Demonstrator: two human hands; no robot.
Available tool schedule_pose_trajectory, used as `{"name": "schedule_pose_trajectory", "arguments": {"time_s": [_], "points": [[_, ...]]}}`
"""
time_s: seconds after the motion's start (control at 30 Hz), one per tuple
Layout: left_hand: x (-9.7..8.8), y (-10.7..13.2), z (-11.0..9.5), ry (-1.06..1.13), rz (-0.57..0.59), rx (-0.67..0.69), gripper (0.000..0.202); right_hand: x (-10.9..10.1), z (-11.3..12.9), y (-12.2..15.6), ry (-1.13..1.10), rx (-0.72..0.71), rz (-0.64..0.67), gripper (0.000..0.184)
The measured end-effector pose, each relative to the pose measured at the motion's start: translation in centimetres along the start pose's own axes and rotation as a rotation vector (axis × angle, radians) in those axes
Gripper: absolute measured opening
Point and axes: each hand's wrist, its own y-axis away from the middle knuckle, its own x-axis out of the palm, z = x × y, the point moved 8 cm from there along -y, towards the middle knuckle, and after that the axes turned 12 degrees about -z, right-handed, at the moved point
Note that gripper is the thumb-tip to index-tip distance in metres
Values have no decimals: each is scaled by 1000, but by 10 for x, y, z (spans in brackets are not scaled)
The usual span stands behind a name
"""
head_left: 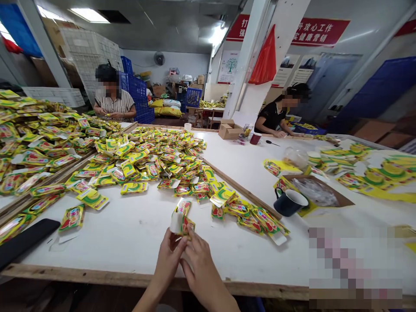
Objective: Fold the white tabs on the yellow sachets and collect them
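Close to the table's front edge, my left hand [169,252] pinches a small printed carton [189,223] from its lower left side. The carton is yellow, green and red, with a white flap [176,223] standing out. My right hand [199,255] presses its fingertips on the carton's lower right corner, its fingers closed together. Just beyond my hands lies a big heap of similar small cartons [152,158], several with white end flaps sticking out. One carton [72,217] rests apart on the left, and another [134,187] lies in front of the heap.
Wooden strips [240,186] divide the white table [130,234]. A dark mug [290,202] stands at right beside a cardboard box [338,197] holding clear plastic. A black phone-like object [27,240] lies front left. Two people [113,104] work across the table.
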Motion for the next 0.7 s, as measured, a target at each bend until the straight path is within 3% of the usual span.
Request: {"name": "schedule_pose_trajectory", "arguments": {"time_s": [0.07, 0.13, 0.27, 0.47, 0.7], "points": [[-5, -1, -1, 4, -27, -18, 38, -4, 3, 8, -114, 39, -15, 32], [-7, 0, -5, -12, 3, -10, 38, -15, -5, 8, -202, 85, -123, 23], [2, 8, -14, -11, 187, -17, 49, -32, -30, 8, -312, 189, -370, 29], [0, 18, -12, -85, 253, 24, 46, -5, -52, 22, -648, 402, -332, 32], [3, 14, -16, -243, 321, 77, 23, -4, -58, 13, -605, 386, -264, 15]]}}
